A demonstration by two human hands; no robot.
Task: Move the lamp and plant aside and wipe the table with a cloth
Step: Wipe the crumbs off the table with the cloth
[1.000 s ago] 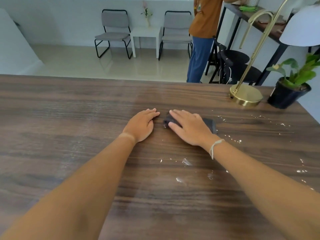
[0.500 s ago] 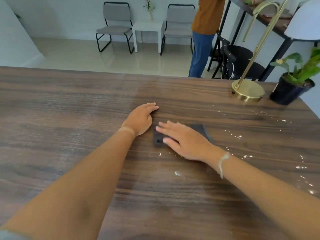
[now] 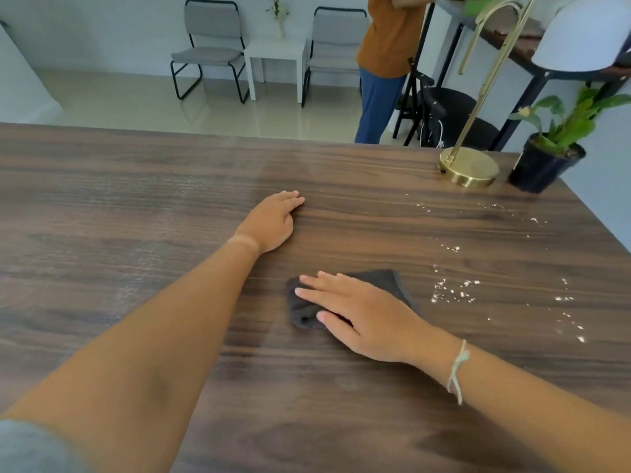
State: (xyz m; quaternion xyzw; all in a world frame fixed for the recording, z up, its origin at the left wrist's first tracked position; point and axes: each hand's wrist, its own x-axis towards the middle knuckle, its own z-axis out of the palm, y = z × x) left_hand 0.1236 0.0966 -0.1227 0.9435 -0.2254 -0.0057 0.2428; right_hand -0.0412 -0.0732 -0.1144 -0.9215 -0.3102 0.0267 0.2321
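Right hand (image 3: 368, 319) dragged cloth (image 3: 392, 281) nearer, fingers spread flat on it; left hand (image 3: 269, 223) stayed, fingers together on table (image 3: 136, 206). No readable writing.

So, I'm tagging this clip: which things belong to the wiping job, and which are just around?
Job: cloth under right hand, left hand, table, crumbs, lamp, plant.
Around: two chairs, white side table, standing person.

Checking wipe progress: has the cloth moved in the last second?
Yes. The cloth, under the right hand, has slid toward the person, away from the left hand resting flat on the table.
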